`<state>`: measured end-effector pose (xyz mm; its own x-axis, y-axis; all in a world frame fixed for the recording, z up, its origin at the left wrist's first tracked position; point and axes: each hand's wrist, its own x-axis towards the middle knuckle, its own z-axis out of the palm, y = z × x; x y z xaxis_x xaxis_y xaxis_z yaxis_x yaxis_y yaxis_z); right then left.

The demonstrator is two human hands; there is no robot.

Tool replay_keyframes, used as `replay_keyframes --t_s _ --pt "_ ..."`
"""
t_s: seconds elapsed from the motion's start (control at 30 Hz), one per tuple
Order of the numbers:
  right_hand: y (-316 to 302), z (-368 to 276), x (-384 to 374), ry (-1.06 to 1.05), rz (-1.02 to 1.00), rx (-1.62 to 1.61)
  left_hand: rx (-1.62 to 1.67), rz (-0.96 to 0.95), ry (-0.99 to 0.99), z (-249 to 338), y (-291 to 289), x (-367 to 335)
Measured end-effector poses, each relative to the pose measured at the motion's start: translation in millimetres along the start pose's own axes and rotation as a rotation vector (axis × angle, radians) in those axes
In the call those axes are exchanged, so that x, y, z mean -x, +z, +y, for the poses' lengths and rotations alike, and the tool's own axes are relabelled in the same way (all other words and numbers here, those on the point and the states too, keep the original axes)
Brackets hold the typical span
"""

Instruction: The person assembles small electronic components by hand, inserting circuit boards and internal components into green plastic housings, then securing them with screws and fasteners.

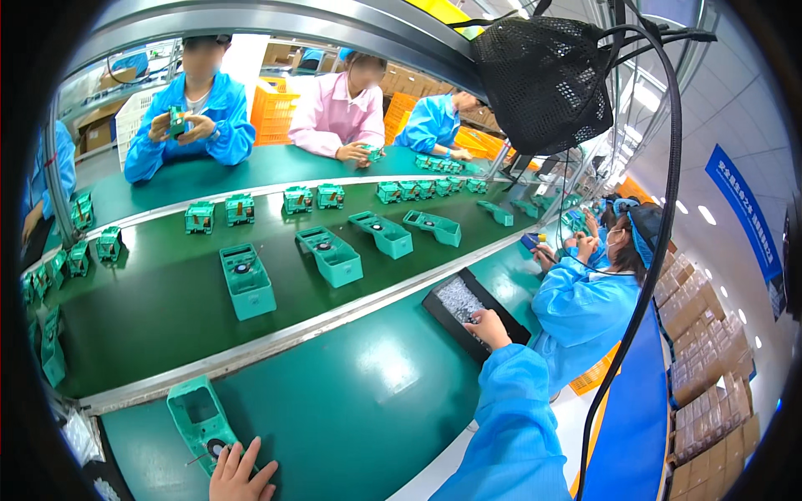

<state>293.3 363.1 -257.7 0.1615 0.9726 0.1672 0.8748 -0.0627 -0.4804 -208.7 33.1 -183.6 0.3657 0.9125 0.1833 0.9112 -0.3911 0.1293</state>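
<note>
At the lower left, a green plastic housing lies on the green bench, with a round black speaker and a thin red wire at its near end. My left hand rests over that near end, its fingers stretched out and a little apart, fingertips by the speaker. To the right, my right hand reaches into a black tray of small, shiny, pale parts. Its thumb and fingers are drawn together at the parts; whatever is between them is too small to make out.
Beyond a metal rail, a dark green belt carries several green housings and smaller green assemblies. Co-workers sit across it, and one in a blue smock works at my right. A black mesh bag and black cable hang overhead.
</note>
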Motion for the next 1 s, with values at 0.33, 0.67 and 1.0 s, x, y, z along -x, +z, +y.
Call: replay_keyframes --t_s 0.33,0.67,1.0 --pt "6 -23 -10 -0.055 -0.06 0.015 0.003 0.046 -0.028 -7 -9 14" --pt "0 -10 -2 0.032 -0.141 0.323 0.044 0.098 -0.024 -6 -15 19" --pt "-22 -58 23 0.227 -0.02 0.194 0.021 0.248 -0.022 -6 -22 30"
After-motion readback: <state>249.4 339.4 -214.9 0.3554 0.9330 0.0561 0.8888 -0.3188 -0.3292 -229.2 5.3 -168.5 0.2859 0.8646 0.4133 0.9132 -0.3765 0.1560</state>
